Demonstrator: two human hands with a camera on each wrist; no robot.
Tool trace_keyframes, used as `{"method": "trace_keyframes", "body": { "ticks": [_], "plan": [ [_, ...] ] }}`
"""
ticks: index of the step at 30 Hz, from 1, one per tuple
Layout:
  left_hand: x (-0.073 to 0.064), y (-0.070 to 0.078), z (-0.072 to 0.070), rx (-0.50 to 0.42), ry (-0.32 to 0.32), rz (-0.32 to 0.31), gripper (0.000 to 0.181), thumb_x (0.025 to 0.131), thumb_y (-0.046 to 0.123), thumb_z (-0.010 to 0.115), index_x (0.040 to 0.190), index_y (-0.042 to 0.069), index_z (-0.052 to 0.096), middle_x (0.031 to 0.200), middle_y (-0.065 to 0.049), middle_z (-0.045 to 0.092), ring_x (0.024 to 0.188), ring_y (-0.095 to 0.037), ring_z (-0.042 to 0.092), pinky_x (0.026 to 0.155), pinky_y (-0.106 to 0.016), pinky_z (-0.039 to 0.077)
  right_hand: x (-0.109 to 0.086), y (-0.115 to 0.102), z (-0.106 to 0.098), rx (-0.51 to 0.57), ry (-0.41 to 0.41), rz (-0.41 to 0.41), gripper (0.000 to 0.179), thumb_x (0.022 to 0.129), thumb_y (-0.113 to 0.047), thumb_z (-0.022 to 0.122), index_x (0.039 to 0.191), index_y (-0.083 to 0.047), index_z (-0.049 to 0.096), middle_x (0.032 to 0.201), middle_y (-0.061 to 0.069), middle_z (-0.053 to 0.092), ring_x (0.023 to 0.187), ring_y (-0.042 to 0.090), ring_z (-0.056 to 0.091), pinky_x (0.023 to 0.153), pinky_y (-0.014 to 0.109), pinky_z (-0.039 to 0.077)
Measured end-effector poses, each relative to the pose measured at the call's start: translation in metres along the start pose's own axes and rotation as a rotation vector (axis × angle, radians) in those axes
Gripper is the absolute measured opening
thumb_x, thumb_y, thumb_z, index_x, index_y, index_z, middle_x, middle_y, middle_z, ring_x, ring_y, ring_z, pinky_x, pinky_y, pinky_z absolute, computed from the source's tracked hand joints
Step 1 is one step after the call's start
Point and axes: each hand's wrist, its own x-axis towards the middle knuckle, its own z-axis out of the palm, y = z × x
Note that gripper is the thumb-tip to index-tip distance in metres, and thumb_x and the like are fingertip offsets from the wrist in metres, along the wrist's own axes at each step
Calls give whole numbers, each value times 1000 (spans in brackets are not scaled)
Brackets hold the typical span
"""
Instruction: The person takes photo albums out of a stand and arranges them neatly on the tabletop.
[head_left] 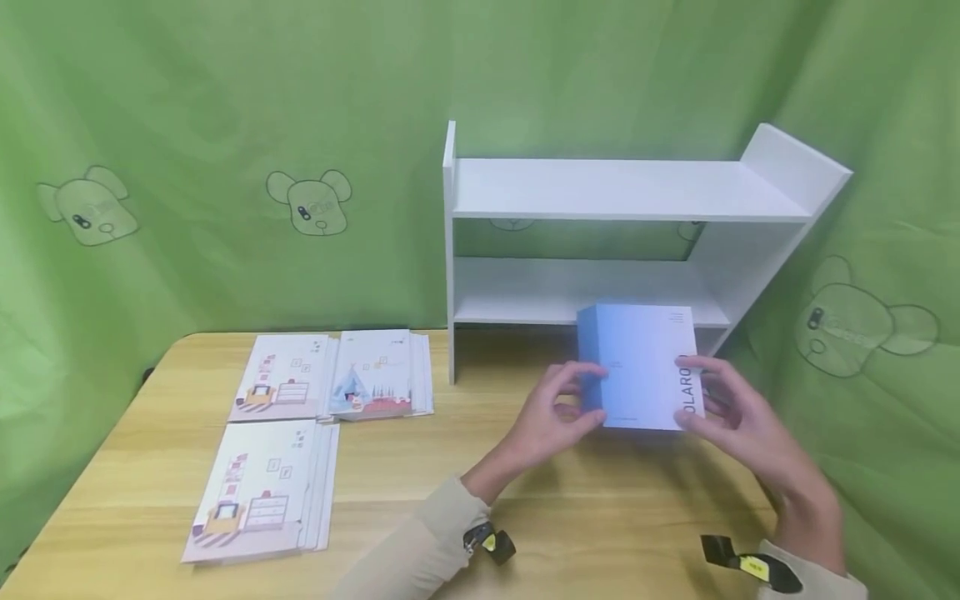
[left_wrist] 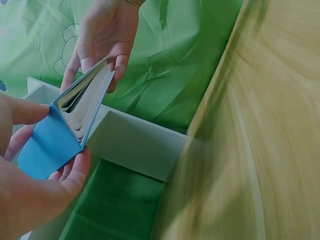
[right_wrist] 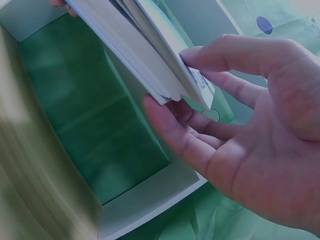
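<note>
Both hands hold a thick blue and white book (head_left: pixel 645 367) in front of the shelf's lower board. Its spine side is blue, and dark letters run along the right of the cover. My left hand (head_left: pixel 553 406) grips the blue spine side between thumb and fingers. At the opposite edge, my right hand (head_left: pixel 731 410) pinches the covers, thumb on one side and fingers on the other. In the left wrist view the pages of the book (left_wrist: pixel 82 110) fan slightly apart at one end. The right wrist view shows the right hand's fingers (right_wrist: pixel 185 142) under the book's edge.
A white two-tier shelf (head_left: pixel 630 187) stands at the back right of the wooden table (head_left: pixel 397 483). On the left lie stacks of illustrated booklets: one at the front (head_left: pixel 251 487), one behind it (head_left: pixel 281 379) and one beside that (head_left: pixel 375 371). Green curtain (head_left: pixel 225 108) surrounds the table.
</note>
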Motion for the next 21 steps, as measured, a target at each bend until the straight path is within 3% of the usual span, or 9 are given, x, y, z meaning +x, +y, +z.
{"method": "trace_keyframes", "body": {
  "ticks": [4,8,10,13,17,21],
  "plan": [
    [-4,0,-2,-13,-2,2,51,91,6,76,137,21,59,135,1,52,111,-19,59,89,-27,60,0,-5,1,-7,-23,20,73,95,-4,72,157,-19,36,154,18,38,134,53,41,93,19,51],
    [-8,-1,-3,-30,-4,-1,51,91,6,76,137,20,59,135,2,52,111,-17,59,89,-28,60,-1,-7,3,-14,-31,21,73,94,-5,73,157,-19,37,159,20,32,135,54,40,94,18,49],
    [-9,-1,-3,-37,-2,-1,51,91,5,76,136,20,60,134,2,52,111,-16,59,89,-28,60,-1,-7,3,-23,-32,14,72,95,-6,73,156,-19,37,159,20,32,135,50,41,95,18,48],
    [-11,-1,-4,-42,2,1,51,91,5,76,136,19,60,134,0,52,112,-18,58,89,-29,60,0,-7,5,-25,-31,-7,71,94,-5,73,156,-18,38,160,19,31,134,27,48,96,19,49],
    [-12,0,-6,-39,11,-4,50,91,5,76,136,18,60,133,-2,52,113,-23,57,89,-30,61,2,-7,8,-19,-31,-37,70,94,-3,73,155,-16,40,160,18,32,128,-1,46,97,18,49],
    [-13,3,-9,-37,20,-7,50,90,4,76,136,17,61,131,-6,53,111,-24,57,88,-30,61,4,-6,11,6,-31,-62,71,93,0,72,154,-13,40,156,17,38,126,-1,50,96,21,52]
  ]
}}
